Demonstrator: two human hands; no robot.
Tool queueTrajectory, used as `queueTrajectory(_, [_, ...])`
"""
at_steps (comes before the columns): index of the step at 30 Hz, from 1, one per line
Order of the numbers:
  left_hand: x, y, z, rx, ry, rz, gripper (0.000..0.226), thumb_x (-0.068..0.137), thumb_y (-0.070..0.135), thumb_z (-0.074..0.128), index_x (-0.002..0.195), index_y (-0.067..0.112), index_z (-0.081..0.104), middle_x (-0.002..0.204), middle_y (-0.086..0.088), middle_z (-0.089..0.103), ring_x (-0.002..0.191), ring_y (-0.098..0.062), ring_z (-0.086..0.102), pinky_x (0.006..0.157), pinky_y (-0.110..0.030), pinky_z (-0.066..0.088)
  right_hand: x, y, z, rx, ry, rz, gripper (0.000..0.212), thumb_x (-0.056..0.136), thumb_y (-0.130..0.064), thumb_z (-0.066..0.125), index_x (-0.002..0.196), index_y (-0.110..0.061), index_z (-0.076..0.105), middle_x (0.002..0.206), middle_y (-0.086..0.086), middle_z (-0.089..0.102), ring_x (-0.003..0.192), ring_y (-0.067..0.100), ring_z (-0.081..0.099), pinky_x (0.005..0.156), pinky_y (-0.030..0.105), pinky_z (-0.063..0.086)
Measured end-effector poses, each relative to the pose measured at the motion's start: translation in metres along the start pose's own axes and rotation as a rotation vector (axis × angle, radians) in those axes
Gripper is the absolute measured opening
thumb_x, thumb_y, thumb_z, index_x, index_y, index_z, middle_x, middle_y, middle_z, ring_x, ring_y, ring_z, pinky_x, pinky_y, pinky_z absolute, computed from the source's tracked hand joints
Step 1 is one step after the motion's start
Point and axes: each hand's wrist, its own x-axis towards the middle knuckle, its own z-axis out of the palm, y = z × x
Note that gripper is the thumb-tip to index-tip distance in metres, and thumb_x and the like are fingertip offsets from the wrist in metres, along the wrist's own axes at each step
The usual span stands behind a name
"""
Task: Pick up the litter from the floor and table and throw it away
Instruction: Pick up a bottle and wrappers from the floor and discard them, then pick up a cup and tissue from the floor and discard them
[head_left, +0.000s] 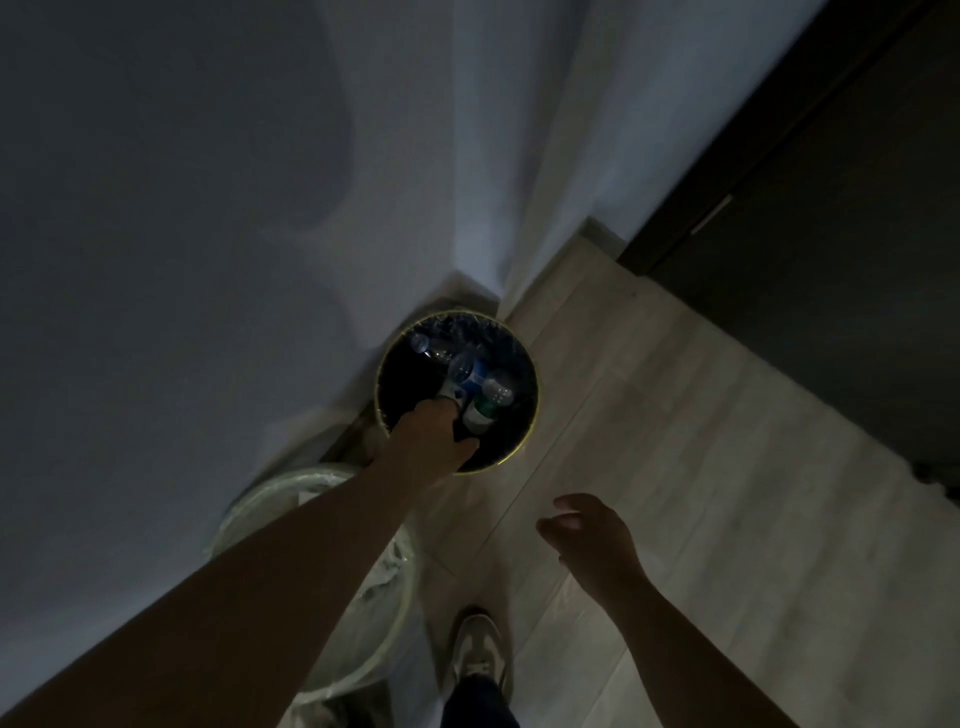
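Closest in, the left forearm runs up from the bottom corner, and the left hand is right over the near lip of the black bin. Its fingers point down into the opening, thumb out to the side. At the fingertips there's a pale scrap, touching or just beyond them; in this dim light I cannot tell whether the hand grips it or not. Just past the scrap, inside the bin, lie plastic bottles, one with a green label, one blue, packed side by side. The bin stands in the corner against the wall.

Out to the side, the right hand hangs over the pale floor, fingers loosely bent, holding nothing, well apart from the bin. Under the left forearm, a second bin with a light liner. Down low, one shoe. Far right, a dark door.
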Motion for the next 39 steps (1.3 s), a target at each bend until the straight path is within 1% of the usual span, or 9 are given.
queueTrajectory(4, [-0.032,-0.008,-0.028,0.054,-0.024,0.046,0.044,0.085,0.033,0.063,0.122,0.014,0.051,0.121,-0.009,0.053,0.113,-0.027,0.053,0.094,-0.035,0.045,-0.018,-0.023,0.000,-0.021,0.014,-0.031,0.035,0.083,-0.019,0.071,0.116,-0.015,0.059,0.101,0.003,0.066,0.093,0.017,0.063,0.082,0.035,0.055])
queueTrajectory(10, [-0.096,-0.018,-0.103,0.240,-0.061,0.136,0.031,0.090,0.031,0.052,0.116,0.013,0.053,0.115,-0.006,0.056,0.110,-0.024,0.055,0.087,-0.032,0.045,-0.069,-0.072,-0.006,-0.138,0.056,-0.163,0.034,0.084,-0.018,0.069,0.116,-0.014,0.059,0.098,0.002,0.062,0.084,0.011,0.057,0.059,0.015,0.042])
queueTrajectory(14, [-0.149,-0.011,-0.166,0.276,-0.014,0.150,0.033,0.089,0.039,0.048,0.106,0.012,0.055,0.107,-0.008,0.057,0.102,-0.025,0.056,0.075,-0.025,0.034,-0.120,-0.112,-0.014,-0.268,0.064,-0.258,0.037,0.083,-0.020,0.068,0.119,-0.016,0.058,0.097,-0.002,0.060,0.088,0.010,0.057,0.074,0.021,0.047])
queueTrajectory(16, [-0.178,-0.003,-0.198,0.261,0.089,0.270,0.061,0.076,0.054,0.034,0.101,0.005,0.062,0.097,-0.013,0.063,0.092,-0.027,0.062,0.073,-0.026,0.041,-0.150,-0.132,-0.021,-0.351,0.067,-0.313,0.039,0.084,-0.020,0.066,0.122,-0.017,0.057,0.100,-0.003,0.062,0.092,0.011,0.059,0.079,0.023,0.048])
queueTrajectory(18, [-0.205,0.006,-0.229,0.332,0.151,0.356,0.067,0.067,0.054,0.035,0.099,0.004,0.066,0.091,-0.011,0.066,0.085,-0.023,0.066,0.070,-0.025,0.051,-0.180,-0.151,-0.028,-0.454,0.078,-0.373,0.042,0.085,-0.022,0.064,0.126,-0.018,0.054,0.112,0.001,0.063,0.104,0.015,0.059,0.086,0.026,0.048])
queueTrajectory(21, [-0.244,0.021,-0.274,0.436,0.039,0.271,0.056,0.085,0.048,0.045,0.124,0.008,0.051,0.118,-0.010,0.056,0.107,-0.026,0.056,0.088,-0.032,0.045,-0.225,-0.180,-0.044,-0.552,0.098,-0.445,0.041,0.086,-0.023,0.062,0.126,-0.019,0.053,0.116,0.002,0.061,0.107,0.017,0.058,0.088,0.026,0.048])
queueTrajectory(23, [-0.268,0.029,-0.299,0.453,0.049,0.271,0.056,0.089,0.048,0.047,0.130,0.009,0.046,0.125,-0.010,0.052,0.112,-0.025,0.052,0.092,-0.032,0.042,-0.256,-0.198,-0.055,-0.630,0.100,-0.489,0.037,0.086,-0.027,0.062,0.121,-0.019,0.054,0.115,0.002,0.061,0.107,0.017,0.057,0.087,0.026,0.047])
queueTrajectory(30, [-0.372,0.072,-0.401,0.450,0.241,0.358,0.053,0.092,0.040,0.054,0.138,0.017,0.041,0.132,-0.004,0.049,0.118,-0.019,0.049,0.096,-0.025,0.038,-0.369,-0.283,-0.118,-0.796,0.162,-0.747,0.042,0.089,-0.031,0.062,0.128,-0.019,0.051,0.124,0.001,0.058,0.111,0.015,0.055,0.091,0.023,0.043])
queueTrajectory(39, [-0.538,0.148,-0.525,0.509,0.751,0.337,0.057,0.088,0.053,0.051,0.137,0.025,0.041,0.133,0.003,0.050,0.122,-0.014,0.048,0.104,-0.023,0.034,-0.539,-0.415,-0.216,-0.768,0.325,-1.279,0.044,0.086,-0.035,0.067,0.127,-0.027,0.053,0.115,-0.009,0.058,0.102,0.008,0.055,0.090,0.023,0.046])
